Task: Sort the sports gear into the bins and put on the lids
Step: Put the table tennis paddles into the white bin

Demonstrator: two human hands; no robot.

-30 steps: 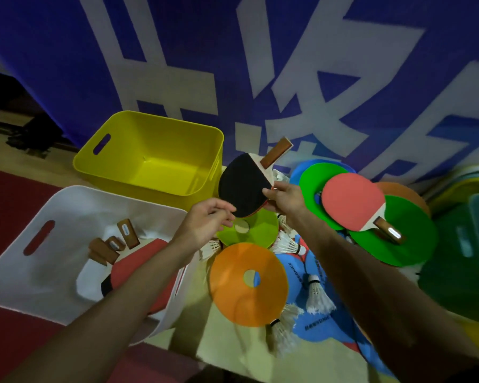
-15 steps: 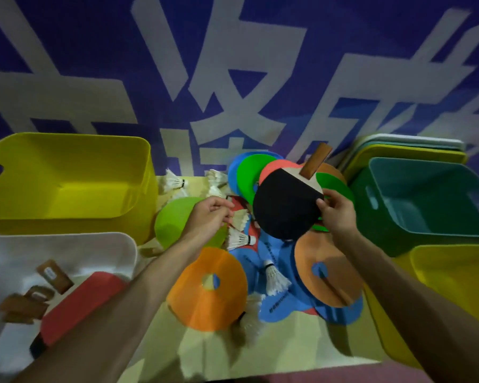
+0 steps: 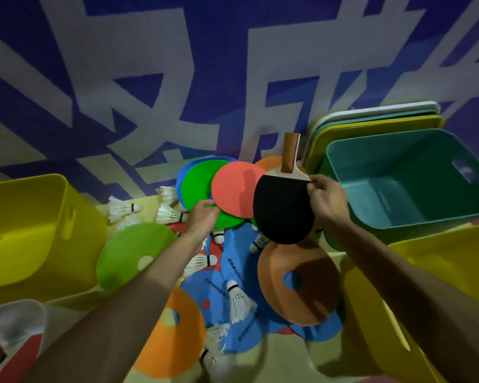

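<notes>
A: Where is the black paddle point(image 3: 282, 208) being held?

B: Just left of the teal bin point(image 3: 415, 189), lifted in the air. The right hand point(image 3: 327, 201) is pinching its blade edge beside the handle.

A: And the left hand point(image 3: 202, 217)?

B: It is reaching to the red paddle point(image 3: 235, 189), further left of the teal bin. Its fingers are bending at the rim; I cannot tell if they are gripping.

A: Advice?

B: I am suggesting a firm hold on the red one first, then carrying the 2 paddles together to the white bin point(image 3: 14, 316), far left of the teal bin.

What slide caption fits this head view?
Right hand holds a black paddle over scattered discs and shuttlecocks; left hand beside the red paddle.
</notes>
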